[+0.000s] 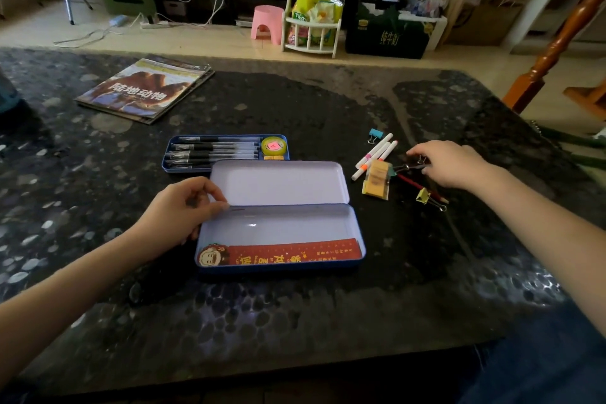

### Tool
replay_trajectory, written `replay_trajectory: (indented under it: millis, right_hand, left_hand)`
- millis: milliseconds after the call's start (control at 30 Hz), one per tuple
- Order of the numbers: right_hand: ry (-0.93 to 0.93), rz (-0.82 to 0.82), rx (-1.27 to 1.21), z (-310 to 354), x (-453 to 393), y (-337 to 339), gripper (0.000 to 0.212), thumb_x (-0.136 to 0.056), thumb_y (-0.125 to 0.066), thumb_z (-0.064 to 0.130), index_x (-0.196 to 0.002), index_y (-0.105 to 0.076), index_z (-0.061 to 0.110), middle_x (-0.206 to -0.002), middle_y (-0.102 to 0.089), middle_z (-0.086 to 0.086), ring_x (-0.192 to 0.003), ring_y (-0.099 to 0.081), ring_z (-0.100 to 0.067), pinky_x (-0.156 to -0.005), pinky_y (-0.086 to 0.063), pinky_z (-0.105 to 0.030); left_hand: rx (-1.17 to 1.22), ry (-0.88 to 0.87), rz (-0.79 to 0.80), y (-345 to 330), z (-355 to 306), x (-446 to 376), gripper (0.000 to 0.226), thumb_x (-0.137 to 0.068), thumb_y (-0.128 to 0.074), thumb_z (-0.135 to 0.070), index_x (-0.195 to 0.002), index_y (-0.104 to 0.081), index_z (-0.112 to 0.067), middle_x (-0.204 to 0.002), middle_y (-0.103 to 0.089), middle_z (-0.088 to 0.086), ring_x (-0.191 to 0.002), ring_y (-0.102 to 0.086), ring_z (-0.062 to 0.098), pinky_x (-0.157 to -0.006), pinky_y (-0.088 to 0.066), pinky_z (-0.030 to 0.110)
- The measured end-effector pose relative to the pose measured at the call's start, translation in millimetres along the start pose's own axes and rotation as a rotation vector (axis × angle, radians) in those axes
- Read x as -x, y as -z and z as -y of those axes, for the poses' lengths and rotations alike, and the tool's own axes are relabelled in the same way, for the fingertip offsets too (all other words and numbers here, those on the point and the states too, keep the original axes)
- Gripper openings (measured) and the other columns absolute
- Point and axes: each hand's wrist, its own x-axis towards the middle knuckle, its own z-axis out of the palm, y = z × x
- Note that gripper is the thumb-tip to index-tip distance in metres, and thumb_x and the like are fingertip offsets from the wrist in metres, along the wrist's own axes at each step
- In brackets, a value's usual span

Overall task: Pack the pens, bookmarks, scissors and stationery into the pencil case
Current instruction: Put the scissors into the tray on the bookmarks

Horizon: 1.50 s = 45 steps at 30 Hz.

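Left hand (178, 211) steadies open pencil case (278, 236) mid-desk, fingers curled on rim. Right hand (449, 164) pinches, apparently, small scissors (406, 168) among binder clips. Risk: snagging neighbouring clips, scattering highlighters (375, 154).
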Motion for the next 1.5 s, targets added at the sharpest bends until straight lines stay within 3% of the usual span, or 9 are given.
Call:
replay_trajectory:
  millis: [100, 300, 500, 700, 800, 933, 1100, 1267, 1500]
  right_hand:
    - [-0.004, -0.060, 0.134, 1, -1, -10, 0.041, -0.094, -0.051, 0.013, -0.133, -0.050, 0.024, -0.130, -0.054, -0.004, -0.117, -0.054, -0.025, -0.092, -0.044, -0.042]
    - [0.097, -0.175, 0.224, 10, 0, -12, 0.008, -0.092, -0.055, 0.014, -0.100, -0.059, 0.016, -0.098, -0.059, -0.004, -0.086, -0.059, -0.021, -0.069, -0.047, -0.032]
    - [0.205, -0.118, -0.046, -7, -11, -15, 0.010, -0.092, -0.056, 0.022, -0.086, -0.049, 0.026, -0.093, -0.053, 0.002, -0.091, -0.052, -0.018, -0.071, -0.046, -0.033]
    - [0.301, -0.194, 0.117, -5, -10, -22, 0.009, -0.094, -0.050, 0.018, -0.093, -0.044, 0.023, -0.099, -0.050, -0.001, -0.097, -0.048, -0.019, -0.077, -0.047, -0.035]
    - [0.301, -0.243, 0.251, -1, -9, -29, 0.026, -0.090, -0.056, 0.011, -0.113, -0.048, 0.017, -0.112, -0.054, -0.005, -0.105, -0.051, -0.020, -0.081, -0.046, -0.033]
    - [0.262, -0.453, 0.277, 0, -3, -28, 0.027, -0.091, -0.055, 0.012, -0.116, -0.051, 0.006, -0.113, -0.058, -0.013, -0.105, -0.056, -0.029, -0.076, -0.050, -0.039]
    - [0.338, -0.722, 0.313, 15, 0, -15, 0.020, -0.081, -0.067, 0.004, -0.098, -0.057, -0.002, -0.086, -0.064, -0.021, -0.079, -0.061, -0.037, -0.061, -0.049, -0.041]
    - [0.461, -0.959, 0.178, 50, 10, -8, 0.028, -0.074, -0.065, -0.002, -0.094, -0.045, 0.001, -0.065, -0.059, -0.021, -0.056, -0.058, -0.035, -0.047, -0.048, -0.036]
    - [0.822, -1.049, -0.088, 103, 49, 10, 0.009, -0.091, -0.046, 0.011, -0.098, -0.041, 0.011, -0.068, -0.056, -0.012, -0.049, -0.050, -0.024, -0.044, -0.040, -0.026]
  left_hand:
    - [-0.013, 0.000, -0.013, -4, 2, 1, 0.009, -0.084, -0.066, -0.025, -0.078, -0.062, -0.020, -0.061, -0.056, 0.003, -0.040, -0.047, 0.009, -0.039, -0.040, 0.023]
    - [-0.044, -0.026, -0.026, -6, 0, 1, 0.008, -0.084, -0.065, -0.024, -0.078, -0.062, -0.021, -0.068, -0.061, 0.010, -0.050, -0.051, 0.015, -0.038, -0.040, 0.015]
    - [-0.083, -0.068, -0.034, -6, -2, -2, 0.008, -0.083, -0.067, -0.025, -0.077, -0.063, -0.023, -0.075, -0.065, 0.014, -0.069, -0.060, 0.033, -0.053, -0.046, 0.026]
    - [-0.183, -0.125, -0.049, -4, -8, 1, 0.008, -0.082, -0.068, -0.026, -0.078, -0.062, -0.022, -0.071, -0.062, 0.011, -0.061, -0.052, 0.018, -0.055, -0.038, 0.019]
    - [-0.194, -0.124, -0.054, -4, -9, 1, 0.008, -0.082, -0.068, -0.026, -0.079, -0.062, -0.021, -0.072, -0.062, 0.010, -0.060, -0.051, 0.015, -0.054, -0.038, 0.018]
    - [-0.212, -0.125, -0.050, -3, -9, 1, 0.008, -0.083, -0.067, -0.027, -0.080, -0.062, -0.021, -0.071, -0.062, 0.008, -0.057, -0.048, 0.012, -0.052, -0.036, 0.014]
    - [-0.230, -0.136, -0.064, -4, -10, 0, 0.008, -0.083, -0.067, -0.027, -0.080, -0.062, -0.021, -0.070, -0.061, 0.009, -0.056, -0.047, 0.011, -0.050, -0.036, 0.010]
    - [-0.237, -0.148, -0.076, -7, -14, 0, 0.007, -0.083, -0.067, -0.025, -0.081, -0.063, -0.020, -0.071, -0.062, 0.011, -0.061, -0.054, 0.023, -0.054, -0.038, 0.015]
    - [-0.272, -0.263, -0.123, -8, -34, 7, 0.010, -0.082, -0.068, -0.025, -0.088, -0.060, -0.026, -0.071, -0.057, -0.006, -0.059, -0.053, 0.009, -0.055, -0.040, 0.021]
